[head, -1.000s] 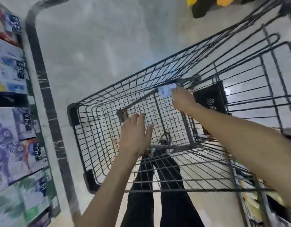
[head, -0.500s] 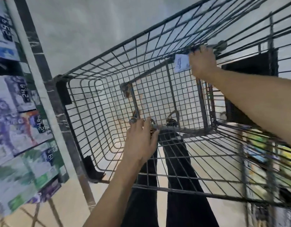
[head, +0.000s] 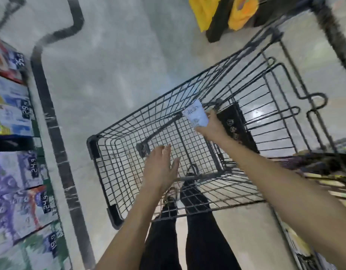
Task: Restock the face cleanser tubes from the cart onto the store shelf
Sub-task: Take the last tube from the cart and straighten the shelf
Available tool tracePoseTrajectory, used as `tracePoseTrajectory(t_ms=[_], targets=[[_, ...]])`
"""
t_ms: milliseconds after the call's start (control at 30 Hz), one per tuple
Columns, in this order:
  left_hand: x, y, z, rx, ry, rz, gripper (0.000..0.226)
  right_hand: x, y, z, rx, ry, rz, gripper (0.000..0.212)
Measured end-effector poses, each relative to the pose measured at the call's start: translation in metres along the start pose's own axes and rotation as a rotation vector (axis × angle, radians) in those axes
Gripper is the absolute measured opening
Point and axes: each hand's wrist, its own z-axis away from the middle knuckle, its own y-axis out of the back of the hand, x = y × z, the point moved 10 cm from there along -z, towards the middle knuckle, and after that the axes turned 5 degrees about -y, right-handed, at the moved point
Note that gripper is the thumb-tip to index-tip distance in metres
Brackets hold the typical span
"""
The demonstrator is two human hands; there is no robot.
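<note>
Your right hand (head: 212, 126) is pinching a pale blue face cleanser tube (head: 196, 116), which sticks out of the fingers toward 11 o'clock, up by the far rim of the wire cart (head: 117, 172). Your left hand (head: 160, 170) is flat, fingers straight and empty, hovering over the cart's grid at 7 o'clock of the tube. The basket looks bare otherwise, though blur hides detail. Keep the pinch near the cap end, lift clear of the wires, then swing toward 9 o'clock where the store shelf (head: 14, 121) and its price tags (head: 25, 109) stand; face the label outward.
</note>
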Motion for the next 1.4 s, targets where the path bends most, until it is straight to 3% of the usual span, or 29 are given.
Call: tracePoseTrajectory(t_ms=[133, 433, 633, 733, 900, 1133, 1400], targets=[[0.038, 0.052, 0.025, 0.094, -0.098, -0.012, 0.065, -0.009, 0.045, 0.091, 0.088, -0.046, -0.426, 0.068], [0.144, 0.099, 0.110, 0.198, -0.483, -0.123, 0.066, 0.011, 0.128, 0.305, 0.411, 0.115, -0.884, 0.045], [0.245, 0.097, 0.183, 0.265, -0.764, -0.198, 0.063, 0.063, 0.168, 0.447, 0.651, 0.161, -1.029, 0.047], [0.300, 0.082, 0.232, 0.269, -0.904, -0.224, 0.061, 0.099, 0.185, 0.520, 0.780, 0.157, -1.057, 0.037], [0.385, 0.041, 0.314, 0.275, -1.114, -0.195, 0.067, 0.165, 0.210, 0.633, 0.977, 0.193, -1.151, 0.047], [0.477, -0.036, 0.444, 0.250, -1.331, -0.181, 0.057, 0.262, 0.221, 0.774, 1.176, 0.143, -1.144, 0.048], [0.534, -0.113, 0.552, 0.210, -1.430, -0.206, 0.058, 0.353, 0.217, 0.885, 1.298, 0.160, -1.165, 0.050]])
